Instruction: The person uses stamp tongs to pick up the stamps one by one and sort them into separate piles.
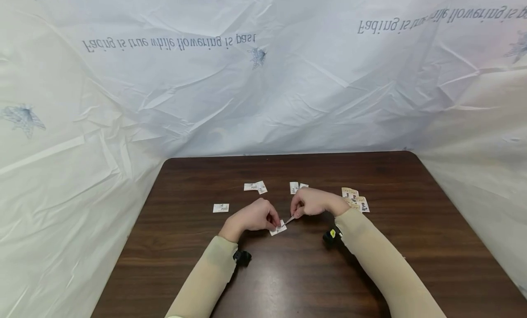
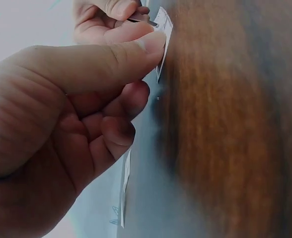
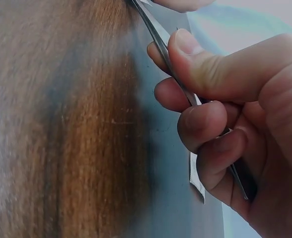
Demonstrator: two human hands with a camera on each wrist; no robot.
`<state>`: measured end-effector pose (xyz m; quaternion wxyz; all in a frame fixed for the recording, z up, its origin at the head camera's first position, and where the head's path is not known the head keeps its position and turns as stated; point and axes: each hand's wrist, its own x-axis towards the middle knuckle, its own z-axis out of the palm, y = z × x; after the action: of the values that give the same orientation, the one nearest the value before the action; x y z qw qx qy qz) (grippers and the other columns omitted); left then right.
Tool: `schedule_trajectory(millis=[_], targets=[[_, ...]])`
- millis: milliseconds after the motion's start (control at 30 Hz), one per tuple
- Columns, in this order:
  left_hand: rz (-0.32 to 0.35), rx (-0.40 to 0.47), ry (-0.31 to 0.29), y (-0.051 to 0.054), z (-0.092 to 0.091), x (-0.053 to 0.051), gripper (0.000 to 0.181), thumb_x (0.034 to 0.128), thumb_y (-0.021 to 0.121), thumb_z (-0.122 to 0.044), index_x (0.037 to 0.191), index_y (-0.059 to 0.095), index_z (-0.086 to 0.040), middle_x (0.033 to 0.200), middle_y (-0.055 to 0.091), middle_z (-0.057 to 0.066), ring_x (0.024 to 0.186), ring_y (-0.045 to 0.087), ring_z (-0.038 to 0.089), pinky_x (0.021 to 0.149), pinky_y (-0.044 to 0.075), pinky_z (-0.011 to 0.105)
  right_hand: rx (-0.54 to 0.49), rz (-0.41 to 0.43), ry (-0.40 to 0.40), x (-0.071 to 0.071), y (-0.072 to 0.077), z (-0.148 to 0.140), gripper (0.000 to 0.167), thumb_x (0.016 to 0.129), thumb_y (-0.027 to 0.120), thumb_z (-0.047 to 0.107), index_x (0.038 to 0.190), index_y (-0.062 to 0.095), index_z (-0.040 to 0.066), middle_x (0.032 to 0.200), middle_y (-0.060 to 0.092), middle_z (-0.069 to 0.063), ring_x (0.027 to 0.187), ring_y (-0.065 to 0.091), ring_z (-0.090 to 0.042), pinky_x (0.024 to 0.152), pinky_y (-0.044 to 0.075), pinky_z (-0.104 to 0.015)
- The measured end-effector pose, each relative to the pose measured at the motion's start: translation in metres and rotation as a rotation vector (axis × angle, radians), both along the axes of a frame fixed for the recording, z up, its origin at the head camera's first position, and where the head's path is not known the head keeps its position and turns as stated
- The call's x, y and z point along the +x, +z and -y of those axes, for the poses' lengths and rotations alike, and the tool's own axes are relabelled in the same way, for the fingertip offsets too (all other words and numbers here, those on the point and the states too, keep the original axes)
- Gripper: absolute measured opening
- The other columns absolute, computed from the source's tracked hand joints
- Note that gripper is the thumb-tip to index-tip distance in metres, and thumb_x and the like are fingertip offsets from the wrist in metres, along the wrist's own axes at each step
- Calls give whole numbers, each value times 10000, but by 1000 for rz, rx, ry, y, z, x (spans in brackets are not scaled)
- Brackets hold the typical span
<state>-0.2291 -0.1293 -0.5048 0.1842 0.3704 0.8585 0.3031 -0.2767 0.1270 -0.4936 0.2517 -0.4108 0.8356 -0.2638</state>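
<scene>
Small white printed paper [image 1: 278, 231] lies on the table beneath my left fingertips. My left hand [image 1: 255, 216] pinches its edge between thumb and forefinger; the left wrist view shows this paper [image 2: 165, 40] edge-on. My right hand [image 1: 311, 202] grips slim metal tweezers [image 3: 158, 37], fingers curled around their arms. Their tips [image 1: 286, 223] reach down to the paper beside the left fingertips. Whether the tips hold the paper cannot be seen. In the left wrist view the tweezers [image 2: 142, 21] show just past the left thumb.
On the dark wooden table [image 1: 288, 281], a single paper piece [image 1: 221, 208] lies to the left. Two pieces [image 1: 255, 186] overlap farther back, with two more [image 1: 294, 187] behind the right hand. Several tan printed pieces [image 1: 362, 203] lie by the right wrist. White sheeting [image 1: 247, 103] hangs around the table.
</scene>
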Motion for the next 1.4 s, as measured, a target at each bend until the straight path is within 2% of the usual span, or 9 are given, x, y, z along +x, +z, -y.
schedule_trajectory(millis=[133,233,433,533,767,967,1100,1400], targets=[[39,-9,31,-1,1,0,167,900,855,-17,859,859,-179,831,746,-123,696,655,32,654,549,234,7,0,-12,1,-2,-1,108,949,778,58,918,827,149,784,719,117,674,597,-37,654,515,-264],[43,-16,47,-2,0,0,140,902,867,-51,855,863,-184,825,747,-129,706,660,29,664,554,234,2,16,-41,5,-3,-4,89,959,783,85,938,827,159,787,722,114,665,600,-44,650,516,-267],[18,-32,92,-2,-2,1,114,904,881,-112,822,848,-184,781,710,-157,698,642,34,667,550,235,-75,9,-130,25,-6,-10,34,968,799,150,980,829,140,770,716,99,646,612,-66,649,516,-282],[10,-38,122,-2,-4,3,138,911,879,-130,804,824,-199,751,692,-154,674,629,45,654,543,241,-113,20,-219,41,-12,-12,56,992,785,187,1009,824,150,745,707,89,597,604,-80,625,514,-289],[-20,-39,173,-2,-5,4,200,895,890,-148,764,765,-233,685,668,-139,630,613,53,636,526,255,-200,105,-485,79,-24,-8,127,1003,773,233,1034,819,119,672,676,2,506,565,-112,524,467,-295],[-23,-31,184,-2,-6,4,208,884,896,-148,754,756,-230,669,661,-129,621,607,56,638,524,262,-249,156,-618,99,-25,-2,149,1000,759,219,1034,818,86,649,646,-7,516,538,-107,533,455,-289],[-21,-28,188,-2,-6,4,207,884,896,-150,753,756,-229,667,662,-127,622,607,57,642,525,263,-261,162,-660,104,-24,1,125,994,756,187,1007,815,77,639,632,-7,508,509,-95,521,423,-264],[-8,-27,192,-1,-5,6,209,903,882,-146,757,758,-229,676,664,-117,618,606,74,628,523,272,-280,107,-644,108,-27,7,90,978,770,154,941,812,84,696,668,1,577,518,-109,559,405,-258]])
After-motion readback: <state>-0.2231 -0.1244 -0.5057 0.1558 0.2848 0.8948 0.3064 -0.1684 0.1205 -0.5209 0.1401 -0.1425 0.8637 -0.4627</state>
